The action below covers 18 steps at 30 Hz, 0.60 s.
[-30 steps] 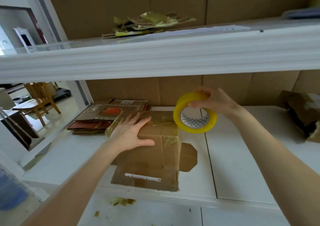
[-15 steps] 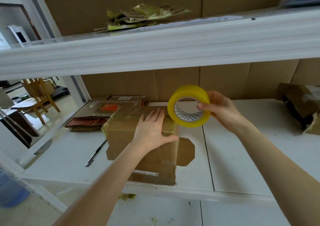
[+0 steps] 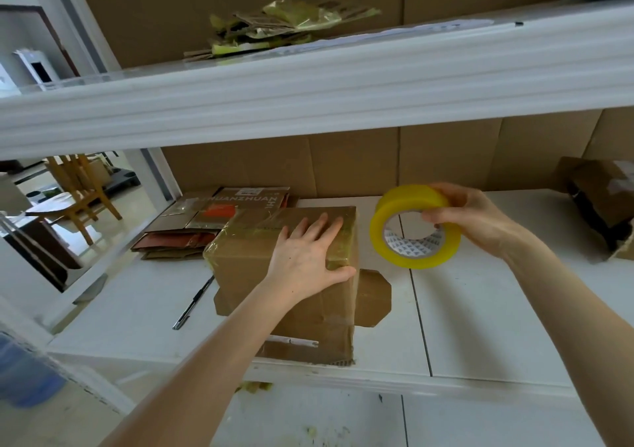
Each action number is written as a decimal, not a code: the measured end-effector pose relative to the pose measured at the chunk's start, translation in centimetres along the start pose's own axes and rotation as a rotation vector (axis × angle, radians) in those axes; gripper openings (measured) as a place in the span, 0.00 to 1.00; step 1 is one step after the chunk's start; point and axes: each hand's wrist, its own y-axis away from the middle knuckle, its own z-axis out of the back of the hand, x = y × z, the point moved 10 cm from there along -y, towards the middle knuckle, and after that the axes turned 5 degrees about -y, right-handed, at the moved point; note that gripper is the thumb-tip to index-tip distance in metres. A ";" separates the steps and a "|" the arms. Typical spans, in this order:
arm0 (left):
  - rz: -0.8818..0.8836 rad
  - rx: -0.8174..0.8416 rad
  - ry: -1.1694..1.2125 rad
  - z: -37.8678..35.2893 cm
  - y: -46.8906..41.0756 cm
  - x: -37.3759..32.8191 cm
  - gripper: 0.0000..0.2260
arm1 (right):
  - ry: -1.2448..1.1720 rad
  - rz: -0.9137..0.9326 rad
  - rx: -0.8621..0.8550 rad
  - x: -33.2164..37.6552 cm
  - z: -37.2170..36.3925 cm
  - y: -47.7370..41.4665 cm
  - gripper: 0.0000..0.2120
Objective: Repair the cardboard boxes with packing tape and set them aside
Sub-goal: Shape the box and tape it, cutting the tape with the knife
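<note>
Near the shelf (image 3: 480, 326) edge: a box (image 3: 247, 275), upright, flaps splayed at its base, top wrapped in glossy tape. Pressed flat on its top right corner, the left hand (image 3: 308, 258), fingers straight and spread, thumb over the front edge. Just left of the box, a pen (image 3: 194, 304). To the right, clear of the box and off the shelf: a tape roll (image 3: 411, 198), gripped by the right hand (image 3: 473, 220), thumb in the core. Behind, flat cartons (image 3: 212, 227), stacked.

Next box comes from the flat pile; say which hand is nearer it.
Left. Left hand rests on the box beside the pile; right hand holds the tape, farther right.
</note>
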 end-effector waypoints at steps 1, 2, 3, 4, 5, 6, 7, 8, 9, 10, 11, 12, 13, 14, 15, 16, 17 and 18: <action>-0.010 0.009 -0.008 -0.1 -0.1 -0.3 0.39 | 0.018 -0.012 0.012 -0.4 0.0 0.2 0.18; -0.016 0.022 -0.013 -0.2 -0.2 -0.5 0.38 | 0.039 -0.020 0.024 -0.9 -0.1 0.3 0.18; -0.020 0.038 -0.018 -0.3 -0.3 -0.7 0.38 | 0.051 -0.026 0.023 -1.3 -0.1 0.4 0.18; -0.022 0.049 -0.021 -0.4 -0.3 -0.8 0.37 | 0.053 -0.033 0.014 -1.7 0.0 0.5 0.18; -0.020 0.055 -0.023 -0.5 -0.4 -0.8 0.37 | 0.055 -0.040 0.008 -2.0 0.1 0.6 0.19; -0.018 0.059 -0.025 -0.5 -0.4 -0.8 0.36 | 0.067 -0.049 0.010 -2.3 0.2 0.8 0.19; -0.017 0.066 -0.026 -0.5 -0.4 -0.8 0.36 | 0.085 -0.058 0.017 -2.6 0.3 1.0 0.19; -0.019 0.075 -0.027 -0.6 -0.5 -0.8 0.36 | 0.098 -0.067 0.019 -3.0 0.4 1.2 0.19; -0.021 0.083 -0.029 -0.7 -0.5 -0.8 0.36 | 0.102 -0.074 0.017 -3.4 0.5 1.3 0.18; -0.023 0.087 -0.031 -0.7 -0.6 -0.9 0.36 | 0.112 -0.082 0.018 -3.7 0.3 1.4 0.18; -0.025 0.090 -0.035 -0.7 -0.7 -0.9 0.36 | 0.126 -0.089 0.026 -4.0 0.0 1.5 0.18; -0.030 0.093 -0.038 -0.6 -0.8 -0.9 0.35 | 0.138 -0.096 0.031 -4.2 -0.3 1.5 0.19; -0.036 0.099 -0.038 -0.6 -1.0 -0.8 0.35 | 0.144 -0.096 0.027 -4.3 -0.6 1.5 0.19; -0.040 0.109 -0.031 -0.5 -1.3 -0.6 0.35 | 0.151 -0.090 0.014 -4.3 -0.9 1.4 0.19; -0.042 0.121 -0.017 -0.5 -1.6 -0.4 0.35 | 0.164 -0.079 -0.002 -4.3 -1.2 1.3 0.19; -0.047 0.126 -0.004 -0.5 -1.9 -0.2 0.34 | 0.190 -0.062 -0.020 -4.2 -1.5 1.3 0.19; -0.057 0.118 -0.003 -0.5 -2.0 -0.1 0.34 | 0.224 -0.044 -0.035 -4.3 -2.1 1.2 0.20; -0.071 0.094 -0.011 -0.4 -1.9 -0.2 0.34 | 0.253 -0.028 -0.049 -4.4 -2.7 1.1 0.21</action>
